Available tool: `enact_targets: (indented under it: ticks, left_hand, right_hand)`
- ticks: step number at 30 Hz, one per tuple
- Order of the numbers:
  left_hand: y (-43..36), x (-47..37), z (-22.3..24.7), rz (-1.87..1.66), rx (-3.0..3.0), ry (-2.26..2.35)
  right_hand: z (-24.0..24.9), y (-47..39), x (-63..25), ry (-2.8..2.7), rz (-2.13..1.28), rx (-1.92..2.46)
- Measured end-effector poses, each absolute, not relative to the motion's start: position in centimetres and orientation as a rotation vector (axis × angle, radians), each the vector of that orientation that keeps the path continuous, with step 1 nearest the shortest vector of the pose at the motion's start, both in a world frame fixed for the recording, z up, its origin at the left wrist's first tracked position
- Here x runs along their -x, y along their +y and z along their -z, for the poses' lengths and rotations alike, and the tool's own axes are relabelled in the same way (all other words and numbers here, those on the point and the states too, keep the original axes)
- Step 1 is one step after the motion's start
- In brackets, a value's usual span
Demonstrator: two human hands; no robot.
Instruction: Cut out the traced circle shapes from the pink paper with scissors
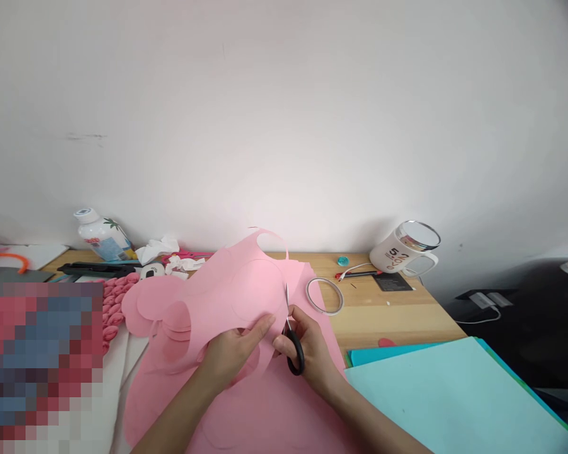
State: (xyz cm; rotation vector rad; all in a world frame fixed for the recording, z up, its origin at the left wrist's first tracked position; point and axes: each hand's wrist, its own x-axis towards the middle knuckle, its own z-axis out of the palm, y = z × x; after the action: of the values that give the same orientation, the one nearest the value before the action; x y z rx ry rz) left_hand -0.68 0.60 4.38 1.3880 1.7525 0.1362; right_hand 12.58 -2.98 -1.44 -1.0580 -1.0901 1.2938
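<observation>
Pink paper [250, 284] with rounded cut-outs and a faint drawn curve is held up off the table. My left hand [231, 353] pinches its lower edge, thumb on top and fingers underneath. My right hand [307, 347] is closed on black-handled scissors [295, 353], whose blades point up at the right side of the paper. Below lie more pink sheets [284, 410], and cut rounded pink pieces [156, 299] are to the left. A roll of tape [324, 296] lies just right of the scissors.
Teal sheets [435, 391] lie at the right front. A white mug [404, 249], a cable and a dark card [392, 282] stand or lie behind them. At the back left are a white bottle [105, 234], crumpled tissue [157, 249] and braided pink material [116, 309].
</observation>
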Motion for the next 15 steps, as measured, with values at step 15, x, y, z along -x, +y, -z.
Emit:
enact_targets:
  ticks: [15]
  left_hand:
    - [0.52,0.88,-3.81,-0.202,-1.422,1.767]
  right_hand:
    - [0.96,-2.93,-12.90,-1.131,-1.201,1.109]
